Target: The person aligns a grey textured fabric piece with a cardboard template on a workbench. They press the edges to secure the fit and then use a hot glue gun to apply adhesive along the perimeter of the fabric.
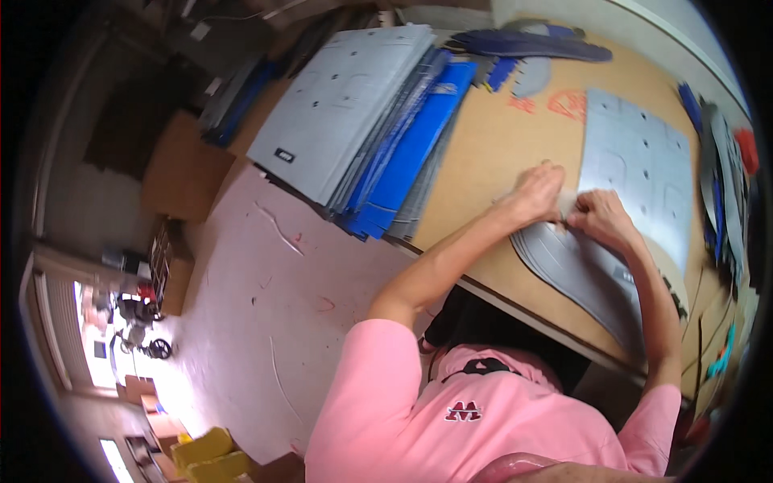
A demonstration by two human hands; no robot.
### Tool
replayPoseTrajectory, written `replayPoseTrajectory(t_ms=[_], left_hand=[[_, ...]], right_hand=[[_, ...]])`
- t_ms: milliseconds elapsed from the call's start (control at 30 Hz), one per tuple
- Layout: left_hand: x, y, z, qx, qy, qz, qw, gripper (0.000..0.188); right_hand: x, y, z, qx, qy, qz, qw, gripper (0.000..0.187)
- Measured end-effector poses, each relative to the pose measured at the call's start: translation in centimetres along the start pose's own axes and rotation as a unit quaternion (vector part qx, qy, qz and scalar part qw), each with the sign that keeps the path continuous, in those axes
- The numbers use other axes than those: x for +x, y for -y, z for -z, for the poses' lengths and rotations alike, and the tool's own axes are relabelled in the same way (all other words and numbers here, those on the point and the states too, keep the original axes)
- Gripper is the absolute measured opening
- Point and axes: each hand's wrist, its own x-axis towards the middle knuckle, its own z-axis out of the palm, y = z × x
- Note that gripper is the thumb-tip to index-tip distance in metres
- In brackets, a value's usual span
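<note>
My left hand (538, 193) and my right hand (602, 216) are close together over the wooden worktable (491, 161), both with fingers curled in. Something small and pale shows between them, too hidden by the fingers to name. Just under the hands lies a stack of grey sheets with a rounded edge (551, 262), reaching toward the table's front edge below my right forearm. Beyond my right hand a flat grey panel (636, 149) with small dark holes rests on the table.
A tall stack of grey panels (342, 97) stands at the left, with blue sheets (427, 145) along its side. Dark blue and grey cut pieces (539, 47) lie at the back. More strips (721, 193) stand along the right edge. Orange marks are drawn on the tabletop.
</note>
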Motion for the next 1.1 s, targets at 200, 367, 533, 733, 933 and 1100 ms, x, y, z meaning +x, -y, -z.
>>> replayPoseTrajectory(t_ms=[200,367,533,733,933,1100], left_hand=[[4.8,-1.4,2.8,0.081,0.312,0.173,0.931,0.048],[2.8,0.9,2.7,-0.022,0.230,0.116,0.966,0.042],[-0.5,0.6,3.4,-0.091,0.121,0.049,0.987,0.034],[-4.3,-1.6,4.4,0.042,-0.016,-0.142,0.989,0.029],[-4.6,-1.0,2.7,0.103,-0.063,-0.173,0.978,0.019],[-3.0,-0.8,2.1,0.006,0.103,-0.001,0.995,0.021]], right_hand=[[-0.5,0.9,-1.6,-0.087,-0.047,0.094,0.991,0.029],[-0.8,2.2,-2.5,-0.077,-0.084,0.063,0.992,0.022],[-0.2,0.3,-2.3,0.024,-0.092,0.060,0.994,0.024],[-1.6,1.5,0.3,0.144,-0.020,0.001,0.989,0.017],[-0.9,1.0,0.1,0.168,0.006,0.001,0.986,0.017],[-0.6,0.8,-1.4,0.064,-0.037,0.058,0.996,0.016]])
